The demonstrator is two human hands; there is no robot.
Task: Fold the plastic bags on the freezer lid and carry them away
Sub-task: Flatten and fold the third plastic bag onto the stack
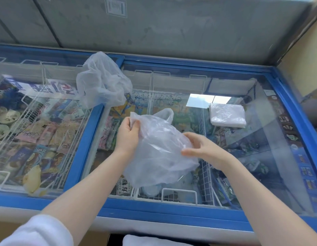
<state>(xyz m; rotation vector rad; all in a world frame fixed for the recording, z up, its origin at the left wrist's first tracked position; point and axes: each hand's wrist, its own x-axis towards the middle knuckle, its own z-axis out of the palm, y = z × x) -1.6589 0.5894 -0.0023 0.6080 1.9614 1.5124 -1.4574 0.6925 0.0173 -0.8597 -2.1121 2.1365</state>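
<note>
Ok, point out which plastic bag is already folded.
The flat white square bag at the lid's right. The held bag and the bag at the back are crumpled.

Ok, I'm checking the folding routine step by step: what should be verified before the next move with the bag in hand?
1. Left hand pinches the held bag at its top edge: ok.
2. Right hand grips the bag's side: ok.
3. Held bag flattened for folding: not ok, crumpled and lifted.
4. Folded stack on the freezer lid: ok.
5. Loose bag folded: not ok, bunched up.
6. Lid dry: cannot tell.
</note>
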